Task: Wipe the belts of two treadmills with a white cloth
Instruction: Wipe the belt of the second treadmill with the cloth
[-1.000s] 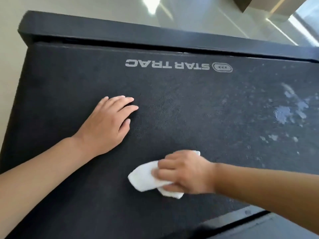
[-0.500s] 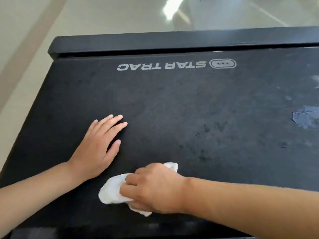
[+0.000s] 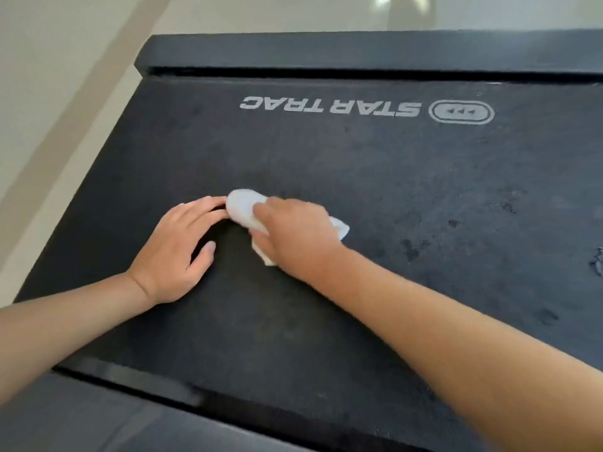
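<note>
A dark treadmill belt [image 3: 375, 197] is filling the view, its STAR TRAC logo [image 3: 329, 107] reading upside down. The left hand [image 3: 176, 252] is lying flat on it, fingers straight, holding nothing. The right hand [image 3: 293, 236] is gripping the bunched white cloth [image 3: 243, 210], pressing it onto the belt against the left fingertips.

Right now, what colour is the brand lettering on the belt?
Pale grey-white lettering on the black belt, head view.

Belt [image 3: 359, 177] matt, rough; cloth [image 3: 243, 208] soft; floor [image 3: 65, 44] glossy.
</note>
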